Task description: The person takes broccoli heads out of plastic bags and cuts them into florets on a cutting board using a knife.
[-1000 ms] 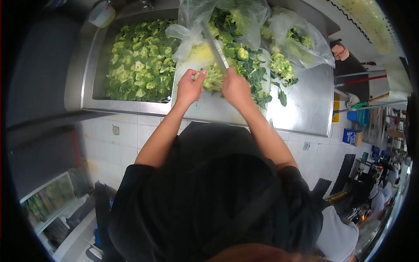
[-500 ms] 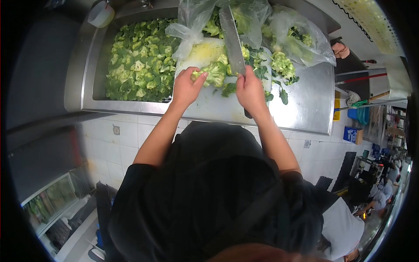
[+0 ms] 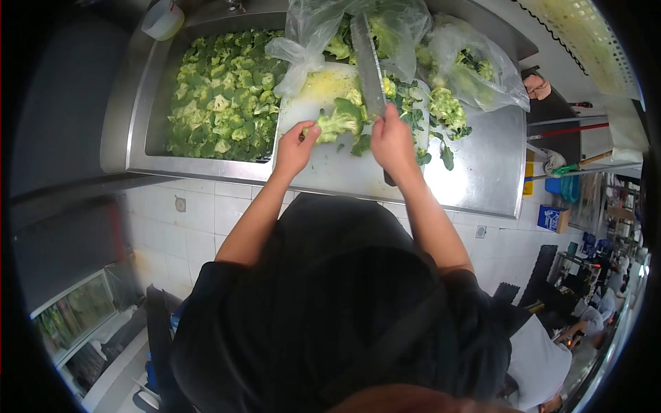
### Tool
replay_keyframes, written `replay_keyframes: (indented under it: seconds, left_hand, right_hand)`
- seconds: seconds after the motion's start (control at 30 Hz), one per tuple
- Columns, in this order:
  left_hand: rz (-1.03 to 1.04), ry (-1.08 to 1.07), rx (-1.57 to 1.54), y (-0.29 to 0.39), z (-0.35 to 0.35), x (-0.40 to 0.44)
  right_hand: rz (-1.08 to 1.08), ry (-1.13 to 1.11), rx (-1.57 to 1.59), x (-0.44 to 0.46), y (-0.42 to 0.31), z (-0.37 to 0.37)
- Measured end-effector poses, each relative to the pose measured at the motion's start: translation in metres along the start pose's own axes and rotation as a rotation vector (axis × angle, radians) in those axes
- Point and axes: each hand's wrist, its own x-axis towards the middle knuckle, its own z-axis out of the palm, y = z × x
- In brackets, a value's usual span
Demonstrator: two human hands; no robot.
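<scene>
My left hand (image 3: 296, 149) pinches the stem end of a broccoli head (image 3: 342, 118), whose crown points right. In my right hand (image 3: 394, 141) is a large knife (image 3: 370, 65), gripped by its handle with the blade pointing away from me. The blade stands right beside the broccoli's crown; whether they touch I cannot tell. Both hands are over a white cutting board (image 3: 330, 165). A small floret piece (image 3: 361, 145) lies on the board below the crown. Broccoli leaves (image 3: 414, 110) lie to the right of the knife.
Cut florets (image 3: 224, 96) fill the sink (image 3: 138, 138) on the left. Clear plastic bags (image 3: 303, 51) with broccoli stand behind the board, another bag (image 3: 482, 65) at back right. A broccoli head (image 3: 446, 109) rests on the steel counter (image 3: 492, 158). A white tub (image 3: 163, 19) stands at the sink's corner.
My left hand has turned the broccoli slightly, so its stem shows more and its crown sits nearer the blade. The knife has barely moved.
</scene>
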Motion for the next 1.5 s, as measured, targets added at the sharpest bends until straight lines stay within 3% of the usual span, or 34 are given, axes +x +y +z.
replay_keyframes:
  seconds: [0.07, 0.2, 0.3, 0.37, 0.5, 0.57, 0.67, 0.8, 0.83, 0.93, 1.0, 1.1, 1.2, 1.27, 1.3, 1.4, 1.47, 1.5]
  left_hand:
    - [0.334, 0.071, 0.296, -0.021, -0.008, -0.001]
    - [0.287, 0.007, 0.238, -0.016, -0.007, -0.007]
    - [0.420, 0.054, 0.312, -0.013, 0.002, -0.007]
    - [0.637, 0.111, 0.522, -0.021, 0.006, -0.008]
    - [0.488, 0.063, 0.437, -0.019, 0.008, -0.006]
    - [0.587, 0.071, 0.433, -0.019, 0.009, -0.006]
    - [0.534, 0.083, 0.386, -0.019, 0.015, -0.005]
    - [0.630, 0.016, 0.435, -0.027, 0.016, -0.018]
    - [0.564, 0.018, 0.397, -0.024, 0.016, -0.019]
    - [0.481, 0.044, 0.412, -0.019, 0.004, -0.016]
    - [0.465, 0.065, 0.466, -0.011, 0.000, -0.015]
    - [0.653, 0.132, 0.539, 0.024, 0.000, -0.011]
    - [0.793, 0.025, 0.643, 0.058, 0.026, 0.016]
    - [0.791, -0.374, 0.751, 0.061, 0.040, 0.055]
    - [0.809, -0.371, 0.755, 0.066, 0.044, 0.070]
    - [0.823, -0.401, 0.701, 0.082, 0.049, 0.088]
    - [0.426, -0.235, 0.510, 0.100, 0.043, 0.085]
    - [0.209, -0.282, 0.227, 0.103, 0.037, 0.087]
  right_hand:
    - [-0.041, 0.049, -0.006, -0.008, 0.001, -0.004]
    - [-0.141, -0.135, -0.045, -0.030, -0.012, 0.003]
    - [-0.158, -0.223, -0.209, -0.039, 0.000, 0.026]
    - [-0.162, -0.248, -0.247, -0.041, 0.007, 0.029]
    - [-0.154, -0.249, -0.331, -0.050, 0.020, 0.030]
    - [-0.131, -0.277, -0.354, -0.049, 0.020, 0.033]
    - [-0.054, -0.350, -0.377, -0.039, 0.024, 0.055]
    - [-0.029, -0.390, -0.373, -0.008, 0.035, 0.076]
    - [-0.034, -0.378, -0.364, -0.006, 0.036, 0.077]
    - [-0.033, -0.343, -0.304, -0.014, 0.041, 0.058]
    - [-0.091, -0.177, -0.151, -0.021, 0.031, 0.027]
    - [-0.015, -0.078, -0.072, -0.023, 0.018, -0.022]
    - [0.046, 0.028, 0.056, -0.025, 0.017, -0.057]
    - [-0.026, 0.112, 0.050, -0.028, 0.043, -0.063]
    - [0.035, 0.105, 0.091, -0.031, 0.050, -0.068]
    - [0.127, 0.107, 0.103, -0.047, 0.070, -0.086]
    - [0.182, 0.012, 0.257, -0.060, 0.083, -0.094]
    - [0.268, -0.082, 0.315, -0.066, 0.077, -0.104]
